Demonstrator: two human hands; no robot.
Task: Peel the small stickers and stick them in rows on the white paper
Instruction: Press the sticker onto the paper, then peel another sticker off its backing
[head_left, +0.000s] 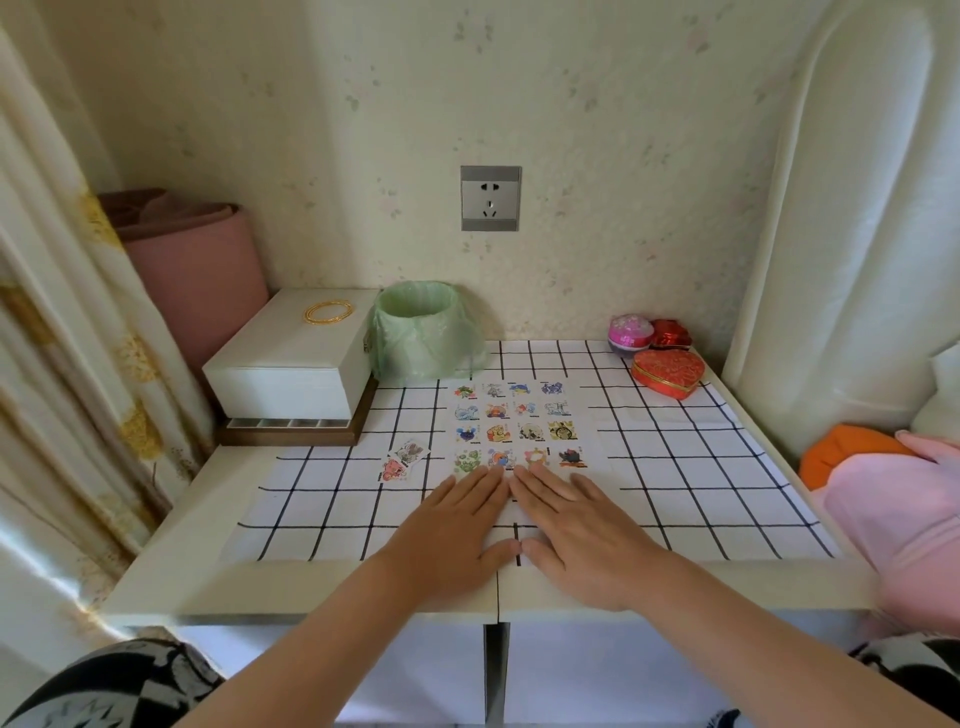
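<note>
Two hands: the left hand (457, 530) and the right hand (582, 525) lie palm-down side by side on the lower part of the white paper (588, 415), thumbs nearly meeting.
Fingers: straight and flat on both hands, holding nothing; the fingertips reach the bottom row of stickers.
Stuck stickers: sixteen small cartoon stickers (531, 431) sit on the paper in four rows of four, fairly evenly spaced.
Loose stickers: a pair of small stickers (402, 460), apparently on their backing, lies left of the paper on the checked cloth (701, 467), well apart from either hand.
Paper's place: mid-worktop (208, 545), on the cloth; its edges are hard to tell from the white squares beneath.
Surroundings: a green-lined bin (423, 332) and a white box (296, 353) bearing a gold bangle (328, 313) at the back left; a red heart-shaped box (669, 371) at the back right.
Step in hand: judging by the flat palms, pressing down the bottom row or steadying the sheet.
Next move: likely a reach left for the loose pair, then a fingernail under one corner to lift it off its backing. Placing it beneath the bottom row calls for the hands to clear the space they cover.
</note>
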